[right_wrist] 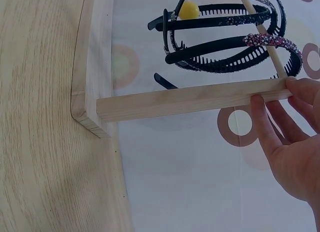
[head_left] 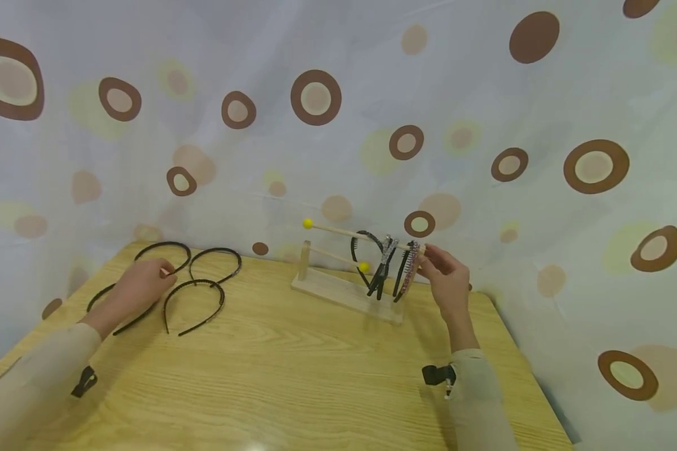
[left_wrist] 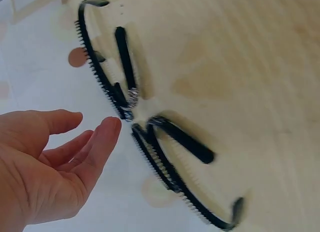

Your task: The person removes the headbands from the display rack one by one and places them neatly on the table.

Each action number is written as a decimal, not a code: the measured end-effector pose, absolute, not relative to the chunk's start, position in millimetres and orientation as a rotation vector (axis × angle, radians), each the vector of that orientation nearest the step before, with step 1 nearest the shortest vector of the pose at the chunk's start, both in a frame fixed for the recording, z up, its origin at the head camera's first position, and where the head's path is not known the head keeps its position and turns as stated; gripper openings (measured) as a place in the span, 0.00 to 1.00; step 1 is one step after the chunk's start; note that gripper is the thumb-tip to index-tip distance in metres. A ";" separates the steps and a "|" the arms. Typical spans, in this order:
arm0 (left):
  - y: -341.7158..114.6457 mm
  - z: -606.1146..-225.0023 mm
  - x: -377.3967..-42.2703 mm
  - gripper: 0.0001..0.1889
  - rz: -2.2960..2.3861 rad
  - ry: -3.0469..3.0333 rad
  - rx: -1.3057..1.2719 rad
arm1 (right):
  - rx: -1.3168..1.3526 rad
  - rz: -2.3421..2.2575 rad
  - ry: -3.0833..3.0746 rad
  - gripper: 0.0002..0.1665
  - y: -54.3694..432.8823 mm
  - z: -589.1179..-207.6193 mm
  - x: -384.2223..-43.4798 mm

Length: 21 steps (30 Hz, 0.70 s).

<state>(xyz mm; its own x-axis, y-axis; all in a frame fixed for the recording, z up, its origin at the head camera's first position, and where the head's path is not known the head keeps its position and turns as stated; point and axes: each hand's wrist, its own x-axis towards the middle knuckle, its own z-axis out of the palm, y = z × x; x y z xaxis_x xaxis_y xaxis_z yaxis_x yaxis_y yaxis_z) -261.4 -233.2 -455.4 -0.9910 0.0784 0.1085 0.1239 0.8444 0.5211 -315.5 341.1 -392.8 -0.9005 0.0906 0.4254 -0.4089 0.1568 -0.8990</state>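
My left hand (head_left: 141,285) hovers among several black headbands at the table's left, such as the toothed one (head_left: 222,300) nearest the front. In the left wrist view its fingers are extended, thumb apart, holding nothing, with fingertips close to two pairs of headbands. On the right, my right hand (head_left: 448,279) pinches the top of an upright post (right_wrist: 185,100) of a wooden display rack (head_left: 344,294). Several headbands hang on the rack's upper rod, among them a pink-jeweled one (right_wrist: 270,40) beside that post and silver-glittered ones (head_left: 387,247) further left.
Yellow balls cap the rods' ends, one at the upper left (head_left: 307,223). The wood-grain table (head_left: 293,382) spreads in front of the rack. A white sheet with brown circles (head_left: 338,156) hangs close behind the table. Each sleeve carries a black strap (head_left: 437,375).
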 end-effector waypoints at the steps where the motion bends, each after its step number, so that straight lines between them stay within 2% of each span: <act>1: -228.6 -451.9 -265.2 0.21 -0.832 -2.935 -0.170 | 0.307 1.790 -2.064 0.21 340.2 -390.7 -313.1; 7: -176.2 -436.7 -284.7 0.19 -0.892 -2.881 -0.272 | 0.319 1.782 -2.070 0.21 340.7 -386.0 -308.3; 16: -36.9 -421.8 -299.3 0.15 -1.255 -2.651 -0.463 | 0.277 1.809 -2.044 0.21 354.7 -405.5 -327.5; 21: 28.2 -418.9 -304.4 0.16 -1.381 -2.533 -0.589 | 0.291 1.833 -2.048 0.21 346.7 -399.2 -321.9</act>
<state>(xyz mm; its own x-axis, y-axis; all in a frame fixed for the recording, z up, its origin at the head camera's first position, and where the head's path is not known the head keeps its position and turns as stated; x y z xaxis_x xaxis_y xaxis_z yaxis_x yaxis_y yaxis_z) -304.4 28.2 -418.9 -0.9014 0.2485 0.3545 0.4326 0.4851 0.7599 -321.9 346.7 -399.2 -0.9081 0.0942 0.4081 -0.3952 0.1301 -0.9093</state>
